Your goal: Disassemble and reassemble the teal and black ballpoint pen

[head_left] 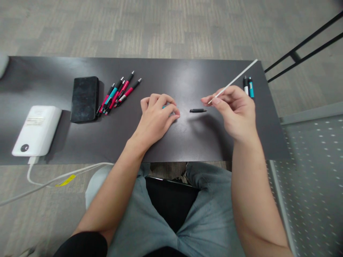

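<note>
My left hand (pixel 158 114) rests on the dark table with its fingers curled. Under them a bit of a blue pen barrel (pixel 164 106) shows; most of it is hidden. Raised above the table, my right hand (pixel 235 110) pinches a thin white stick (pixel 235 79), which looks like a pen refill, between thumb and forefinger. It slants up and away to the right. Between the hands, touching neither, lies a short black pen part (pixel 198 110) with a pointed end. Beyond my right hand are a black-and-white pen (pixel 245 85) and a blue-and-black pen (pixel 250 87), side by side.
To the left, a loose pile of several red, blue and black pens (pixel 118 93) lies beside a black box-like object (pixel 85 99). A white power bank (pixel 37 130) with a cable (pixel 66 174) sits near the front edge. Black metal bars (pixel 297 59) stand past the table's right end.
</note>
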Demonstrator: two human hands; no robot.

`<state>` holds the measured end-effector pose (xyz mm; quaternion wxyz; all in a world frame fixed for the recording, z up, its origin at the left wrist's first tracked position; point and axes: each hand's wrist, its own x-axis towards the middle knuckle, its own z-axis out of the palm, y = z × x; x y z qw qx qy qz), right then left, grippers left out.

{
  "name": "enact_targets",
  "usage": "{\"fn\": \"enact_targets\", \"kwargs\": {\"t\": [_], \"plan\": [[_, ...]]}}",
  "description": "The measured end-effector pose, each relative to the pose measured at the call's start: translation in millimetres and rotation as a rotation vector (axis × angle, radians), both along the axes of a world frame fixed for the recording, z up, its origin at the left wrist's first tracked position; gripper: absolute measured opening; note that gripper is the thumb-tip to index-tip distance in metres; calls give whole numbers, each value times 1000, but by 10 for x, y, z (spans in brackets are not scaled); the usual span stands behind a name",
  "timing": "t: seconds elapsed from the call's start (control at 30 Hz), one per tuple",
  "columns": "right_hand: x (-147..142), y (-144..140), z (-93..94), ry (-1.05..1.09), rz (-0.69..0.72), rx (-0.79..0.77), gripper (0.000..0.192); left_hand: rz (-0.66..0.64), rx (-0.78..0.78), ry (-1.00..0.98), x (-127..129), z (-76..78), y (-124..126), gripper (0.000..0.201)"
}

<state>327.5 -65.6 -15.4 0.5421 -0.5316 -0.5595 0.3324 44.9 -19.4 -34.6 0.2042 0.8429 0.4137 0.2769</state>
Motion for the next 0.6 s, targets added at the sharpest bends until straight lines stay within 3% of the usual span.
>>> {"fn": "enact_targets", "kwargs": {"t": [0.1,0.23,0.47,0.6], "plan": [[-39,-18,34,44,-14,-43,48,-90,-112,-235,7,92,-28,6],[-101,-55,33,84,-5,-83,46,-101,-226,-514,54,229,-127,31],[-258,-78,38,215,142,18,35,7,-307,-458,104,365,-206,64],[-297,-69,58,262,208,62,28,35,-290,-484,106,375,-208,67]]}}
